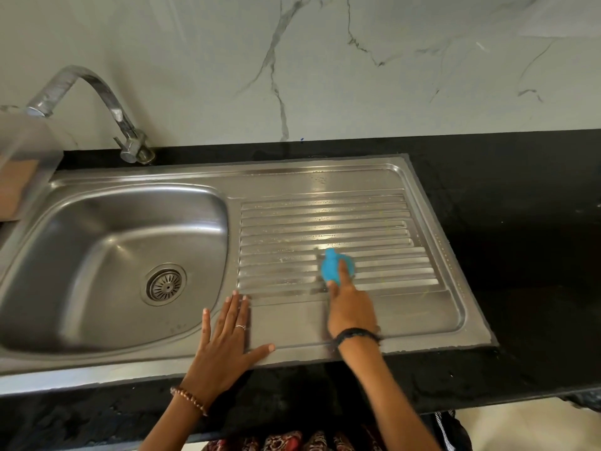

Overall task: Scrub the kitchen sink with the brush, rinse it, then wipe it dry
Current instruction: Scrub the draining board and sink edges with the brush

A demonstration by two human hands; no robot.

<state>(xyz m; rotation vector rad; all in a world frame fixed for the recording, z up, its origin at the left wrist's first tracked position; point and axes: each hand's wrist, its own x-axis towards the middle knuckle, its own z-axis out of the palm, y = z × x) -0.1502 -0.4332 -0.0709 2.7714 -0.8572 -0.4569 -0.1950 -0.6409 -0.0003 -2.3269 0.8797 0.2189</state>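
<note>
A stainless steel sink (136, 190) is set into a black counter, its bowl on the left and a ribbed drainboard (383, 222) on the right. My right hand (351, 307) grips a small blue brush (330, 263) and presses it onto the lower ribs of the drainboard, index finger stretched over its top. Small droplets or soap specks dot the ribs. My left hand (227, 336) lies flat with fingers spread on the sink's front rim, between bowl and drainboard, holding nothing. The drain strainer (164, 284) sits in the bowl's bottom.
A curved chrome tap (97, 96) rises behind the bowl, its spout reaching left. A translucent container (22, 157) stands at the far left edge. Black countertop (520, 239) extends to the right; a marble-patterned wall (325, 60) stands behind.
</note>
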